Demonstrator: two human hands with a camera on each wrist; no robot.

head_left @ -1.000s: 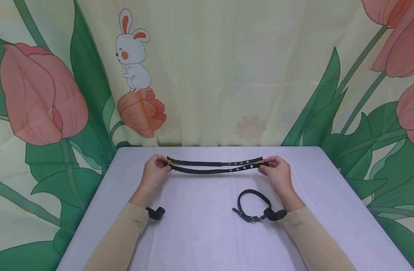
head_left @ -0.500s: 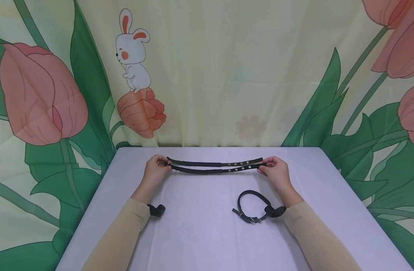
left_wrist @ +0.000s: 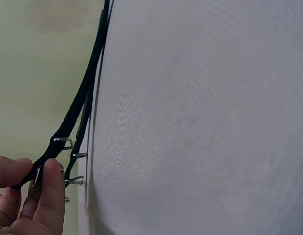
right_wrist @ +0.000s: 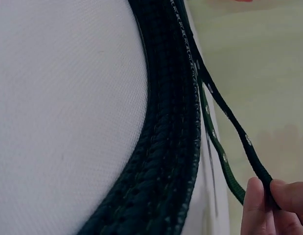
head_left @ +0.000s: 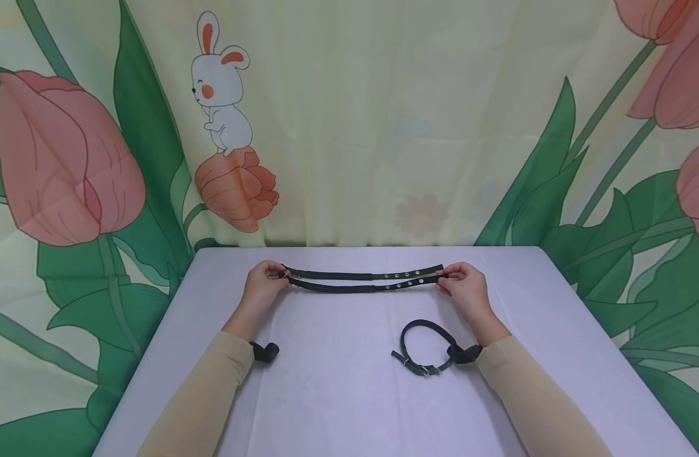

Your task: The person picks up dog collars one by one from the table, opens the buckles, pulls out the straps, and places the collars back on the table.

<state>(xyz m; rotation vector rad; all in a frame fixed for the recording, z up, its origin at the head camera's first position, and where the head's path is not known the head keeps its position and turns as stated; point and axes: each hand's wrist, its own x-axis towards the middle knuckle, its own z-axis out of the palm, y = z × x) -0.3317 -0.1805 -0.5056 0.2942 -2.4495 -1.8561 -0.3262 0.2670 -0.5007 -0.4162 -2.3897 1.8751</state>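
Sleeves (head_left: 195,397) cover both your arms, on the near side of the held strap (head_left: 338,289). A black camera (head_left: 265,353) sits on each wrist, also on that near side. A looped strap (head_left: 416,367) lies on the pale table (head_left: 326,393), closer to you than the held strap and toward its right end. It makes a round shape, and the right camera hides a bit of it.

The held strap dips a little between your left hand (head_left: 262,287) and your right hand (head_left: 465,284). Your left hand pinches its left end with finger and thumb, close to a metal ring (left_wrist: 62,139). Your right hand pinches its right end, just past a row of shiny holes (head_left: 409,283).

The back strap (head_left: 338,276) is just behind the held strap, running almost the same way. I can't tell if your fingers touch its ends. Farthest off, past the held strap, hangs a curtain (head_left: 349,127) with a white bunny (head_left: 226,105) and big pink tulips (head_left: 69,158).
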